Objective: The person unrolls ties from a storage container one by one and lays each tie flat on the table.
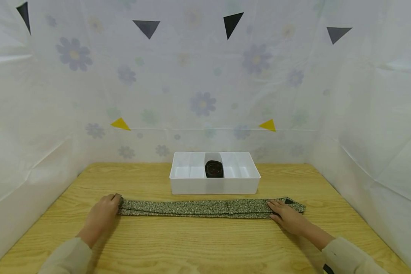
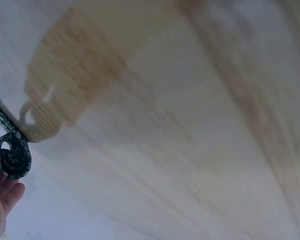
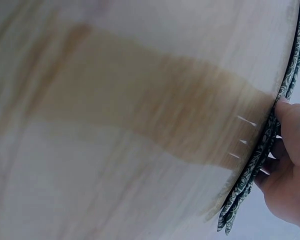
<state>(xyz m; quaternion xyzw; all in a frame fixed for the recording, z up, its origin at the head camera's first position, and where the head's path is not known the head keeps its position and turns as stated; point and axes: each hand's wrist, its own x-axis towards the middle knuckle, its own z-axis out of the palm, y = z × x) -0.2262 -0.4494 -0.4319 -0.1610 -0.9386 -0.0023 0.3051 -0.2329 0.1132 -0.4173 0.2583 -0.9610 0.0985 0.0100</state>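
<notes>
A green patterned necktie (image 1: 191, 209) lies folded lengthwise across the table, its layers stacked and its pointed tip at the right. My left hand (image 1: 104, 209) is at the tie's left end. In the left wrist view, a small coil of the necktie (image 2: 14, 159) sits between the thumb and fingers of my left hand (image 2: 2, 197). My right hand (image 1: 287, 216) rests over the tie near the pointed end, fingers extended across the cloth. From the right wrist, the layered edge of the necktie (image 3: 255, 160) runs under my right hand (image 3: 290, 165).
A white divided tray (image 1: 215, 186) stands behind the tie at the middle of the table. Its centre compartment holds a dark rolled item (image 1: 214, 169). White sheeting (image 1: 205, 76) with flowers surrounds the wooden table (image 1: 191, 247) at the back and sides.
</notes>
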